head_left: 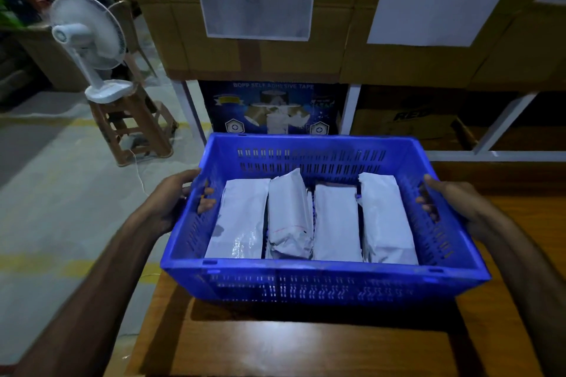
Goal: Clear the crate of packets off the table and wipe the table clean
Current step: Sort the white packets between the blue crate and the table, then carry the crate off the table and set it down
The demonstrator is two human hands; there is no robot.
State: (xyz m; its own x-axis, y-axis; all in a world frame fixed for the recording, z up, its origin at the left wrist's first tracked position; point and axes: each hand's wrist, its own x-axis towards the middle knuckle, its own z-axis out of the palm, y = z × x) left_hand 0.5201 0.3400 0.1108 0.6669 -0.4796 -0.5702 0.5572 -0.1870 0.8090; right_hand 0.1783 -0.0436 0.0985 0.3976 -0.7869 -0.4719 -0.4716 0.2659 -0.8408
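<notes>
A brown wooden desk (306,346) fills the lower part of the view, its left edge meeting a pale concrete floor (61,208) marked with yellow lines. A blue slotted crate (324,281) sits over the desk's far part, casting a dark shadow on the wood below it; whether it rests on the desk or is raised just clear cannot be told. Four white packets (311,220) lie side by side inside it. The left hand (180,199) grasps the crate's left end, fingertips curled in through the handle slot. The right hand (450,202) grasps the right end the same way.

Behind the crate, stacked cardboard boxes (275,55) with paper sheets taped on sit on a white-framed shelf, with a blue tape carton (272,109) underneath. To the left, a white fan (88,37) stands on a brown stool (134,125).

The room is dim, the label print is too blurred to read, and the crate hides the desk's far edge.
</notes>
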